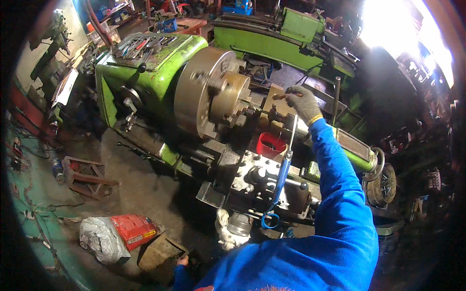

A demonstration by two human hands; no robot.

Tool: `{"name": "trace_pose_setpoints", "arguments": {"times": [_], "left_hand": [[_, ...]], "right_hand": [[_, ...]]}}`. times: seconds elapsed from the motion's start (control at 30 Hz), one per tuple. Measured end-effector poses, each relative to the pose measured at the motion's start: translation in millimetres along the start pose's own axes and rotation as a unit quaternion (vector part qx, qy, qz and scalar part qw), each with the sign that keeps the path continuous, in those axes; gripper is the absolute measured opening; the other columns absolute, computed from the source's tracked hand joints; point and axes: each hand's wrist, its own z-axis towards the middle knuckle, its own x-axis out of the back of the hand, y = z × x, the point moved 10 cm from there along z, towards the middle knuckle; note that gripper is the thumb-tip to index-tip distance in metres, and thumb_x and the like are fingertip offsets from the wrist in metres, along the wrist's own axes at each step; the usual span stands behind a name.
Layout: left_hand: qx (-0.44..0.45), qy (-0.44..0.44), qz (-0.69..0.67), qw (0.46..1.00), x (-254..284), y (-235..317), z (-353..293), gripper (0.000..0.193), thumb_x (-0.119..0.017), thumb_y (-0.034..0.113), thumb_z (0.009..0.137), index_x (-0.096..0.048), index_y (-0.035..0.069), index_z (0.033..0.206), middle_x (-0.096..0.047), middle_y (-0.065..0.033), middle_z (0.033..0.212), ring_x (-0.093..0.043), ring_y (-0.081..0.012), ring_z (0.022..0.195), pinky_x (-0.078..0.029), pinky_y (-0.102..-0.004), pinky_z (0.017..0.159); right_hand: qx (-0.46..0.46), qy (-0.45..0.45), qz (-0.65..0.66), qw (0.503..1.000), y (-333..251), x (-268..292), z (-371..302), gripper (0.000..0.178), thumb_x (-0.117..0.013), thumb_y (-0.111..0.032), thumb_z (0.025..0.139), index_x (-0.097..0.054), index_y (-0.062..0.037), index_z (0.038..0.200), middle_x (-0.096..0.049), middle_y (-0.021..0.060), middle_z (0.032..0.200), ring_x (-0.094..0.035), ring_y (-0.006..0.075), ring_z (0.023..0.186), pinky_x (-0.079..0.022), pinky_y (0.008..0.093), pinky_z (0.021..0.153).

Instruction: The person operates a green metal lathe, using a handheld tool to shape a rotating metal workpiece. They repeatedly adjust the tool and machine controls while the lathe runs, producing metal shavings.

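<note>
My right hand (303,104), in a grey knit glove with a yellow cuff, reaches over the far side of a green lathe. Its fingers are closed around a small brown piece (278,97), whose kind I cannot make out. To its left is the lathe's big metal chuck (194,94), with a brownish round workpiece (230,97) in it; their edges look smeared. My bare left hand (182,261) shows only partly at the lower edge, fingers curled by a dark shape. A red container (270,144) and a blue tool with a thin metal tube (281,180) lie nearer me.
A tool post (255,174) with a handle stands on the carriage before me. Several hand tools lie on the green headstock (170,56). A red and silver sack (119,235) and a wooden stool (90,178) rest on the floor at left. Another green machine (257,41) stands behind.
</note>
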Motion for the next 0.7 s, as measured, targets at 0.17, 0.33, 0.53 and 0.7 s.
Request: {"name": "trace_pose_setpoints", "arguments": {"times": [0.17, 0.33, 0.53, 0.7], "left_hand": [[-0.264, -0.073, 0.234, 0.933, -16.1, -1.7, -90.7, 0.061, -0.073, 0.052, 0.098, -0.073, 0.003, 0.134, -0.077, -0.0152, 0.125, -0.07, -0.0357, 0.118, -0.055, -0.0443, 0.099], [-0.021, -0.12, -0.096, 0.988, -9.7, -30.6, -90.5, 0.051, -0.078, 0.046, 0.098, -0.074, 0.002, 0.125, -0.076, -0.015, 0.117, -0.071, -0.0317, 0.112, -0.054, -0.0394, 0.1], [-0.176, -0.047, -0.195, 0.964, 24.1, 29.9, -79.3, 0.049, -0.078, 0.045, 0.099, -0.073, 0.0, 0.118, -0.074, -0.0183, 0.108, -0.068, -0.0282, 0.101, -0.053, -0.0426, 0.094], [-0.139, -0.045, -0.176, 0.973, 46.4, 47.4, -67.3, 0.035, -0.075, 0.031, 0.103, -0.072, 0.001, 0.121, -0.071, -0.0079, 0.109, -0.067, -0.0187, 0.091, -0.057, -0.0394, 0.078]], "right_hand": [[0.014, 0.082, 0.061, 0.995, 2.8, 63.3, -36.0, 0.023, -0.072, -0.021, 0.099, -0.076, -0.0018, 0.111, -0.073, 0.0036, 0.085, -0.067, 0.0112, 0.078, -0.052, 0.0289, 0.071], [0.002, 0.209, 0.082, 0.975, 33.2, 108.2, -110.1, 0.022, -0.07, -0.022, 0.102, -0.076, -0.004, 0.114, -0.072, 0.0013, 0.088, -0.065, 0.0099, 0.075, -0.05, 0.0269, 0.064], [-0.033, 0.197, 0.11, 0.974, 43.2, 114.3, -147.8, 0.021, -0.066, -0.02, 0.104, -0.074, -0.0046, 0.118, -0.072, 0.0012, 0.086, -0.061, 0.0067, 0.073, -0.048, 0.0253, 0.063], [-0.029, 0.18, 0.1, 0.978, 30.7, 119.6, -149.2, 0.029, -0.07, -0.015, 0.1, -0.074, 0.0007, 0.124, -0.077, 0.0106, 0.105, -0.074, 0.015, 0.093, -0.058, 0.0321, 0.081]]}}
